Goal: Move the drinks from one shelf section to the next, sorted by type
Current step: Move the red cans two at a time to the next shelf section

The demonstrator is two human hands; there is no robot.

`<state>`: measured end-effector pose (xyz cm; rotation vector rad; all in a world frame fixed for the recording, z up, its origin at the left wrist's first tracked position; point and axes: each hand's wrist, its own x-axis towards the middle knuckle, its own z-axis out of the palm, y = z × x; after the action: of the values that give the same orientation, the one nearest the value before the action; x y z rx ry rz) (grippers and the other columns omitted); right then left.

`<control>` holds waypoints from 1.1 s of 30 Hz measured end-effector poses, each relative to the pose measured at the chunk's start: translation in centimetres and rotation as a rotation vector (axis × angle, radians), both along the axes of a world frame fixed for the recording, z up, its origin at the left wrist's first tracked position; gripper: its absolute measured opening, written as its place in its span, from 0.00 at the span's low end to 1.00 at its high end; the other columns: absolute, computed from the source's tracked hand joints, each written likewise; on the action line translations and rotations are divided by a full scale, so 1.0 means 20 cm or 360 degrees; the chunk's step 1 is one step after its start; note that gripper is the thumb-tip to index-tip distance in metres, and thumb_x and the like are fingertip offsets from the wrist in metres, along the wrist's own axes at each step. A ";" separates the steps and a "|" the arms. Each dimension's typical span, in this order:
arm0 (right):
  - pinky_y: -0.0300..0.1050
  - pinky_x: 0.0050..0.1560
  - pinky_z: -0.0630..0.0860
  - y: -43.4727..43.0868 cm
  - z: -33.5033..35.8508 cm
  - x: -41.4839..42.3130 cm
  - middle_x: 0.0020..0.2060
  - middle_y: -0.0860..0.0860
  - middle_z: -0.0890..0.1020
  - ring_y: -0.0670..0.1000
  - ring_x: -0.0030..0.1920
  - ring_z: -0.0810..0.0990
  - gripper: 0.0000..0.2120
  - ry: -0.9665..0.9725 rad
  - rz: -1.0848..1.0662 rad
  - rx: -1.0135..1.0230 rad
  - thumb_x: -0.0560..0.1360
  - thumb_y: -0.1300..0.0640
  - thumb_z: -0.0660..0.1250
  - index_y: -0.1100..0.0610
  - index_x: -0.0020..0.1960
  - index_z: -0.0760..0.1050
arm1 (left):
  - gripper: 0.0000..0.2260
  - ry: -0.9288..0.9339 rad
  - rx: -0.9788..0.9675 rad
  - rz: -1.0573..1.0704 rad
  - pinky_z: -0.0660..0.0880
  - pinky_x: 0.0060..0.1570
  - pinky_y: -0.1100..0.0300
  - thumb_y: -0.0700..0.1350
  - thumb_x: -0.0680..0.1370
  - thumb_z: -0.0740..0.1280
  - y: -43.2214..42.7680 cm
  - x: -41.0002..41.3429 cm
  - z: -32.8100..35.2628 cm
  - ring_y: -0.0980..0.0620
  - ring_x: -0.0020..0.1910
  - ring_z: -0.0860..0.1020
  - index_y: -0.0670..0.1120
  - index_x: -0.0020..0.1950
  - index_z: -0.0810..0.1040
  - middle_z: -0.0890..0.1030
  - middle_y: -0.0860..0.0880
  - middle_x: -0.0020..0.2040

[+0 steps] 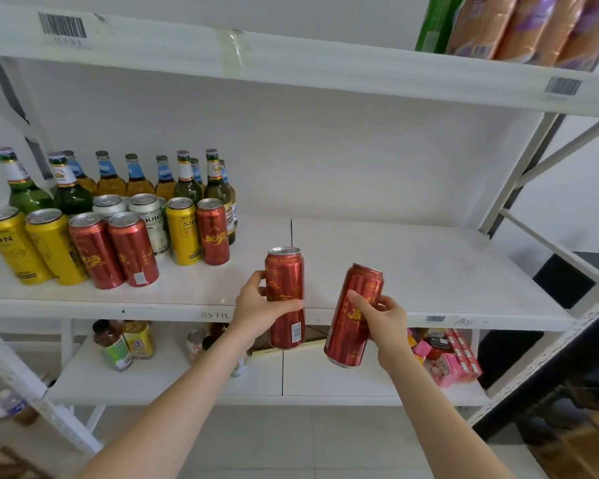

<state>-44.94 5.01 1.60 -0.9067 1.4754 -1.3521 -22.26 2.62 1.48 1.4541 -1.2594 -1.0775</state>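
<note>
Fingers point(356, 300) grip red cans point(284, 271); shelf edge point(153, 311) ahead (bottles point(184, 183) left).

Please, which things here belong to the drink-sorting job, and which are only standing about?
Belonging to the job: left hand gripping one red can; right hand gripping another red can; shelved red cans, yellow cans, white cans, beer bottles; right shelf section.
Just lying about: pink boxes and small bottles on the lower shelf; orange packs on the top shelf.

Both forearms reach forward; the left grip point(260, 311) clasps an upright can point(284, 271), the right grip point(388, 323) a tilted can point(343, 340).
</note>
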 end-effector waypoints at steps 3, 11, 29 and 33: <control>0.48 0.42 0.81 0.02 0.00 -0.12 0.47 0.54 0.84 0.53 0.47 0.85 0.22 0.0000 0.0009 -0.0012 0.64 0.46 0.80 0.52 0.52 0.77 | 0.33 -0.0039 0.0003 -0.0021 0.76 0.52 0.52 0.55 0.60 0.82 0.00 -0.14 0.00 0.53 0.51 0.78 0.59 0.60 0.71 0.78 0.58 0.50; 0.38 0.31 0.78 -0.11 0.00 -0.49 0.43 0.52 0.85 0.48 0.39 0.86 0.23 0.0043 -0.0077 -0.0040 0.62 0.45 0.81 0.54 0.52 0.78 | 0.33 -0.0059 0.0007 -0.0090 0.76 0.53 0.51 0.52 0.62 0.82 -0.15 -0.52 -0.01 0.51 0.54 0.78 0.55 0.63 0.72 0.78 0.54 0.54; 0.42 0.40 0.79 -0.33 0.05 -1.52 0.46 0.51 0.84 0.49 0.45 0.84 0.21 0.0102 -0.0143 -0.0136 0.63 0.45 0.80 0.48 0.50 0.76 | 0.33 -0.0069 -0.0005 -0.0183 0.78 0.57 0.46 0.53 0.56 0.82 -0.43 -1.58 0.07 0.49 0.54 0.81 0.55 0.58 0.74 0.82 0.49 0.55; 0.45 0.43 0.81 -0.32 0.06 -1.79 0.45 0.52 0.84 0.50 0.45 0.85 0.21 0.0102 -0.0109 -0.0130 0.64 0.47 0.80 0.52 0.51 0.77 | 0.31 -0.0053 0.0014 -0.0135 0.78 0.58 0.45 0.49 0.61 0.83 -0.39 -1.86 0.07 0.48 0.54 0.81 0.53 0.60 0.74 0.82 0.48 0.56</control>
<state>-80.79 -1.33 2.86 -0.9669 1.5216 -1.4544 -59.54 -5.14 2.88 1.4418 -1.3515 -1.1203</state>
